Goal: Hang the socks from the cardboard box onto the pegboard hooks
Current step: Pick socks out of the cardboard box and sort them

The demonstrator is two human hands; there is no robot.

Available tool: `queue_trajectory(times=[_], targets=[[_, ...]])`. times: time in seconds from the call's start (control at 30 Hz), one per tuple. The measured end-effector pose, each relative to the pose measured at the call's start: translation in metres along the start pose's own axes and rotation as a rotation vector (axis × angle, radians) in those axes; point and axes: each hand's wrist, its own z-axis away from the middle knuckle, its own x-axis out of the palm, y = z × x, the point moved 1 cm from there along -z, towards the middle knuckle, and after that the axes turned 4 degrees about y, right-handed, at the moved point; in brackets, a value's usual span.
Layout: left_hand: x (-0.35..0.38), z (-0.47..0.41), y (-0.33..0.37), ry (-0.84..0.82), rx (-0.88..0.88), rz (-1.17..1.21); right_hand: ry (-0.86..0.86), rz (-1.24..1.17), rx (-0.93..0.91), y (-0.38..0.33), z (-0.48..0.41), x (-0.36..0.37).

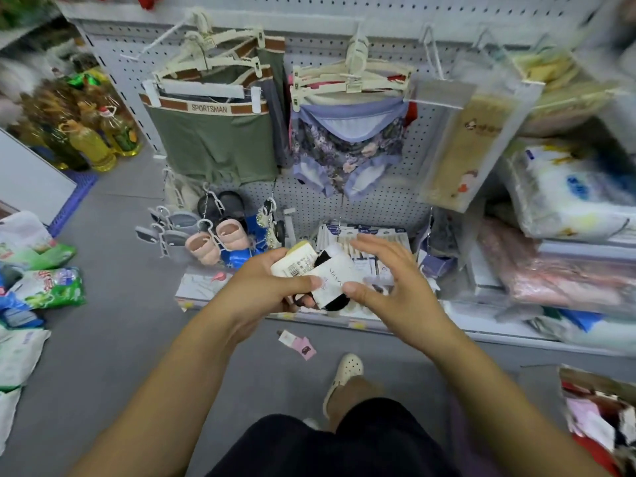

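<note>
My left hand (265, 287) grips a small stack of sock packs (320, 270), black and white socks with white paper labels, one label showing a barcode. My right hand (389, 280) hovers just right of the stack with fingers spread and relaxed, thumb near the label's edge. Behind the hands stands the grey pegboard (389, 197) with wire hooks (432, 53). One pink sock pack (299, 344) lies on the floor below the shelf edge. At the bottom right corner sits the cardboard box (599, 411) with mixed socks inside.
Olive boxer shorts (213, 139) and floral underwear (347, 146) hang on the pegboard, small slippers (220, 239) lower down. Packaged goods (568, 194) fill shelves on the right. Oil bottles (86, 139) and detergent bags (48, 287) stand at left. My shoe (344, 376) is on the grey floor.
</note>
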Motion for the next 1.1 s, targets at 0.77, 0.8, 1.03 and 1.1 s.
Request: queue_trajectory(times=[0.77,0.8,1.03,1.1], targets=[[0.133,-0.063,0.158,-0.037,0.357,-0.048,0.191,-0.333,-0.045,-0.016,-0.114,-0.183],[0.139,-0.064,0.163,-0.035,0.377,-0.028,0.187,-0.332,-0.05,-0.017,-0.12,-0.189],[0.163,-0.072,0.203,-0.275,0.49,0.115,0.182,-0.373,-0.07,-0.034,-0.157,-0.227],[0.167,-0.077,0.211,-0.168,0.546,0.004,0.193,-0.396,-0.053,-0.037,-0.167,-0.238]])
